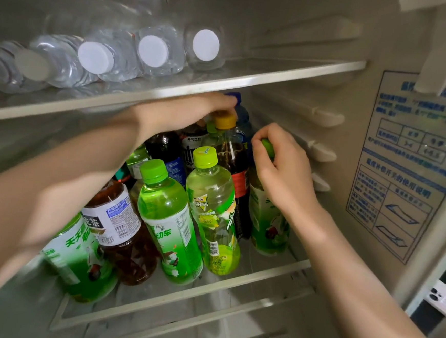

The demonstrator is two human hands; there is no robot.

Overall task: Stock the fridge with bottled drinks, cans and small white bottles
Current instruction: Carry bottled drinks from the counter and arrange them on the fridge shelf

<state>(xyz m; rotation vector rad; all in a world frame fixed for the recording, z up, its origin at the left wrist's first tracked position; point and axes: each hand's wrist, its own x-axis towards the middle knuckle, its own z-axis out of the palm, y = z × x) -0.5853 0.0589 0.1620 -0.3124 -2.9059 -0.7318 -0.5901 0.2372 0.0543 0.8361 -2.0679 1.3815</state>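
Note:
Several bottled drinks stand packed on the fridge's lower glass shelf [234,279]: green tea bottles [170,218], a yellow-green tea bottle [213,208], a brown tea bottle [121,227] and dark cola bottles. My right hand [280,168] grips the green cap and neck of a green tea bottle [265,225] at the right end of the row. My left hand [194,110] reaches deep under the upper shelf, its fingers over the top of the yellow-capped cola bottle [225,122], beside a blue-capped bottle [243,117]. Whether those fingers grip the cap is hidden.
On the upper shelf [277,74] lie several clear water bottles [151,53] on their sides, white caps facing out. The fridge's right wall [403,167] carries a blue instruction sticker and shelf rails. A drawer front [230,329] sits below the lower shelf.

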